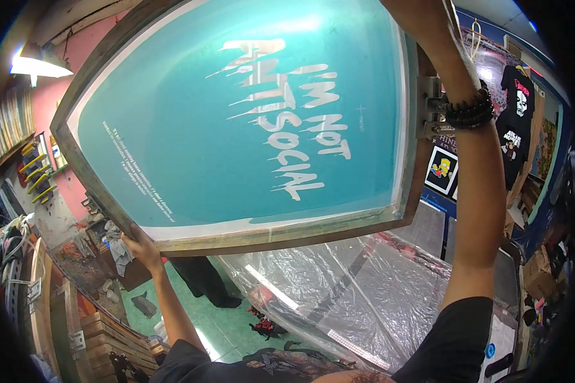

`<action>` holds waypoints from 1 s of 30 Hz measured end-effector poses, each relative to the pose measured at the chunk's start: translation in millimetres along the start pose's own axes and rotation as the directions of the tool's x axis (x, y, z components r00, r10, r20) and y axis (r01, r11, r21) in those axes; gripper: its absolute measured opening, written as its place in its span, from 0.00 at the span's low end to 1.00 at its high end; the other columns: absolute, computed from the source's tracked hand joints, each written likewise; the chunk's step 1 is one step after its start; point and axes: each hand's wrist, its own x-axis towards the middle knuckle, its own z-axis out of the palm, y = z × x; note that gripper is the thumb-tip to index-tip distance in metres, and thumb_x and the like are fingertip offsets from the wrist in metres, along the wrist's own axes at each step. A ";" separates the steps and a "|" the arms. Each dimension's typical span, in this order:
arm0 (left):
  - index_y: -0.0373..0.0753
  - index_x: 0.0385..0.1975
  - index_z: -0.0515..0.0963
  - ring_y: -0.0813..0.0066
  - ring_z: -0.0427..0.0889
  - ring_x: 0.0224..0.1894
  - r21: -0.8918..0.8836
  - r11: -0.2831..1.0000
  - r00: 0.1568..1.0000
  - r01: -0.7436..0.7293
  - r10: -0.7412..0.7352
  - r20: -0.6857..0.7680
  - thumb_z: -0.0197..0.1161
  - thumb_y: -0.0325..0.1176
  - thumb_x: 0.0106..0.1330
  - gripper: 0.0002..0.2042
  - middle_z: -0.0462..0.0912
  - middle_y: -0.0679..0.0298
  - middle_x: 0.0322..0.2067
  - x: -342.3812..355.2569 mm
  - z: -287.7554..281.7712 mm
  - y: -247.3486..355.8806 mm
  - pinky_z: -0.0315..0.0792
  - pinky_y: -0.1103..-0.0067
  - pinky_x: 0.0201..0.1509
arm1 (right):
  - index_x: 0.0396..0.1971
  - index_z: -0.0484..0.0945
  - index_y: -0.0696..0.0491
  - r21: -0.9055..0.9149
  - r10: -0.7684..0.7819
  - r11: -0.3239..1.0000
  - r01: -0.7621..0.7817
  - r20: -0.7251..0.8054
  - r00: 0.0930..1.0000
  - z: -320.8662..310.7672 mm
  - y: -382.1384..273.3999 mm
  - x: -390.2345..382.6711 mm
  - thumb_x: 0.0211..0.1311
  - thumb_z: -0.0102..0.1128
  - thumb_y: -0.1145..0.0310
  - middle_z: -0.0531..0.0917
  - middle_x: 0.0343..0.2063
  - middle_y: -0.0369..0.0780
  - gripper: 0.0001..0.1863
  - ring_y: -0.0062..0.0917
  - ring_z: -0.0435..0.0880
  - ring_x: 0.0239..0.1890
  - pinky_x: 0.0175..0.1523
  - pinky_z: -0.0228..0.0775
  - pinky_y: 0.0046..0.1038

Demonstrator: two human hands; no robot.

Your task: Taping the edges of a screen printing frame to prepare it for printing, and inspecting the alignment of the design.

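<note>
I hold up a large wooden-framed printing screen (281, 237) with a teal mesh (172, 127) bearing a pale lettered stencil. It fills the upper middle of the view, tilted overhead. My left hand (141, 247) grips the frame's lower left edge from beneath. My right arm reaches up along the right side of the frame; a black beaded bracelet (469, 112) circles the wrist, and my right hand (421, 9) is mostly cut off at the top edge, against the frame's right side. A metal bracket (429, 105) is bolted to that side.
Below lies a work surface covered in crinkled clear plastic sheet (364, 293). Dark printed shirts (516, 121) and a framed cartoon picture (440, 169) hang on the right wall. Yellow-handled squeegees (35, 172) sit on racks at left, a lamp (35, 66) above them. Green floor (198, 313) shows below.
</note>
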 end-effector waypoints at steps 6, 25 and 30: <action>0.29 0.56 0.70 0.61 0.78 0.51 0.026 0.981 0.975 -0.193 0.195 -0.103 0.54 0.48 0.79 0.24 0.78 0.52 0.47 6.3 1.6 -1.7 0.71 0.68 0.58 | 0.54 0.74 0.52 -0.172 -0.121 0.979 0.112 -0.038 0.992 -13.5 8.4 5.9 0.64 0.68 0.61 0.75 0.37 0.43 0.23 0.33 0.77 0.33 0.40 0.73 0.35; 0.33 0.53 0.72 0.84 0.70 0.25 -0.367 0.924 0.980 -0.104 0.159 0.123 0.57 0.36 0.78 0.13 0.74 0.69 0.27 -25.9 48.1 112.1 0.65 0.81 0.28 | 0.62 0.73 0.55 -0.291 0.245 0.930 -0.224 0.037 0.969 -124.6 145.0 -28.4 0.74 0.55 0.46 0.78 0.58 0.50 0.30 0.38 0.77 0.63 0.66 0.66 0.36; 0.32 0.54 0.72 0.72 0.78 0.40 -0.343 0.924 0.948 -0.168 0.247 0.202 0.57 0.36 0.77 0.15 0.80 0.59 0.39 -41.9 69.0 134.7 0.72 0.76 0.47 | 0.64 0.71 0.53 -0.378 0.306 0.884 -0.276 0.022 0.952 -172.6 165.2 -47.6 0.79 0.49 0.52 0.78 0.60 0.47 0.25 0.33 0.77 0.64 0.69 0.63 0.34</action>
